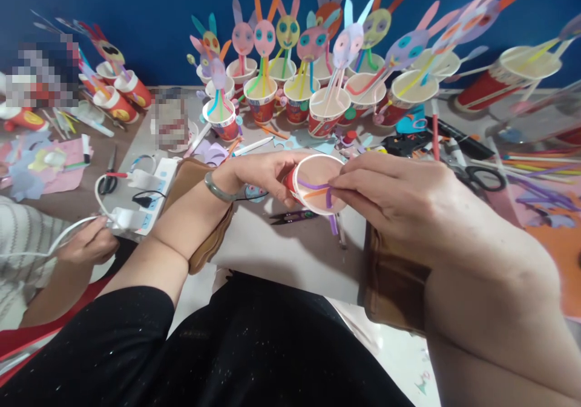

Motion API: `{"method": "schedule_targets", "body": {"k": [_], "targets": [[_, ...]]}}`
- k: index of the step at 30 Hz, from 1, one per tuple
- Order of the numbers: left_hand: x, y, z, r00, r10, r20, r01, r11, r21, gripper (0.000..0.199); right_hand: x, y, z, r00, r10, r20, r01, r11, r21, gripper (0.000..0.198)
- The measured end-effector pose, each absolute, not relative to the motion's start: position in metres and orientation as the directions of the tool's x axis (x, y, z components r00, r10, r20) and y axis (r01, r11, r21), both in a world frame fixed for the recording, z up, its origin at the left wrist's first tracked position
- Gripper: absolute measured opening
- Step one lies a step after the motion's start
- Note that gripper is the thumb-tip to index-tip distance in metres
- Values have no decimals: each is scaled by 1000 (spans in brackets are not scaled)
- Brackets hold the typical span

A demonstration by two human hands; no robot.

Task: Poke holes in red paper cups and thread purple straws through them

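My left hand [267,174] is wrapped round the side of a red paper cup [297,192], whose white rim tilts up toward me. Over the cup's mouth, the thumb and fingers of my right hand [385,186] pinch a bent purple drinking straw [314,185]. An orange straw [314,194] shows inside the cup. Below the rim a purple piece [333,224] sticks out. Small dark thread snips [294,217] lie on the table just under the cup.
Finished paper-cup rabbits [264,37] stand in rows along the blue wall. Scissors [485,178], pens and paper scraps lie at the right. A white power strip [158,192] with cables is at the left, near another person's hand [88,240].
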State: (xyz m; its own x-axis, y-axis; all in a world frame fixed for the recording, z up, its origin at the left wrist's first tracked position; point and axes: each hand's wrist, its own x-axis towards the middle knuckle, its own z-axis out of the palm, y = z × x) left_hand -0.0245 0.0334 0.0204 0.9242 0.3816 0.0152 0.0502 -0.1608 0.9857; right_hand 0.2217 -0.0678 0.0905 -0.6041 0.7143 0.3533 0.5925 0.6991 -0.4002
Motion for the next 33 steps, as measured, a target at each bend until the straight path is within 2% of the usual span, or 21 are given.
{"method": "schedule_targets", "body": {"k": [4, 6, 12, 15, 23, 26, 33], "targets": [[-24, 31, 20, 893, 450, -7, 93, -168, 981, 101, 221, -68, 94, -715, 640, 281, 591, 768, -246, 23], [-23, 28, 21, 888, 460, -18, 110, -173, 979, 105, 221, -67, 95, -752, 614, 240, 578, 789, -207, 24], [-17, 24, 23, 919, 392, -40, 103, -142, 984, 108, 223, -65, 96, -773, 596, 218, 556, 801, -220, 28], [-15, 25, 23, 915, 401, -28, 97, -153, 983, 106, 223, -66, 96, -758, 614, 220, 578, 789, -211, 27], [-18, 28, 15, 909, 415, 37, 49, -196, 979, 87, 220, -63, 92, -744, 605, 283, 592, 794, -138, 29], [-17, 30, 14, 909, 413, 47, 37, -194, 980, 86, 218, -62, 90, -728, 611, 311, 608, 785, -121, 29], [-15, 32, 13, 889, 457, 30, 80, -220, 972, 85, 219, -58, 88, -716, 662, 222, 618, 749, -241, 31]]}}
